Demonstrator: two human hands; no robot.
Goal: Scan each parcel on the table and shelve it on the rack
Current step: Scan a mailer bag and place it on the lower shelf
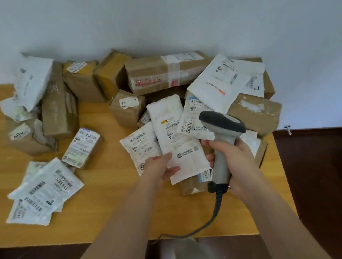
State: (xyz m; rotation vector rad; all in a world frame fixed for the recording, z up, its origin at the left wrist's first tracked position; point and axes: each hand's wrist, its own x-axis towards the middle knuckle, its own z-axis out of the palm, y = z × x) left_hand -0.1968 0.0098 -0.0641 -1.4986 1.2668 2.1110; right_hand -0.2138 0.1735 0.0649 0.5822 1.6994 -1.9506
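Left hand (pixel 160 168) pinches white mailer (pixel 177 141) — right hand (pixel 237 161) grips scanner (pixel 221 143) above table (pixel 111 183).

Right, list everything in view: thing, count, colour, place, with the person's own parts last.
White mailer: one, white, held up over the table's right half.
Other soft mailers: several, white, near-left stack, far-left corner, right pile.
Cardboard boxes: about ten, brown, along the far edge and right side.
Scanner: one, grey with dark head, corded, pointed at the pile.
Table: one, light wood.
Wall: pale, behind the table.
Floor: dark brown.
Left hand: holds the white mailer's near edge.
Right hand: grips the scanner handle.
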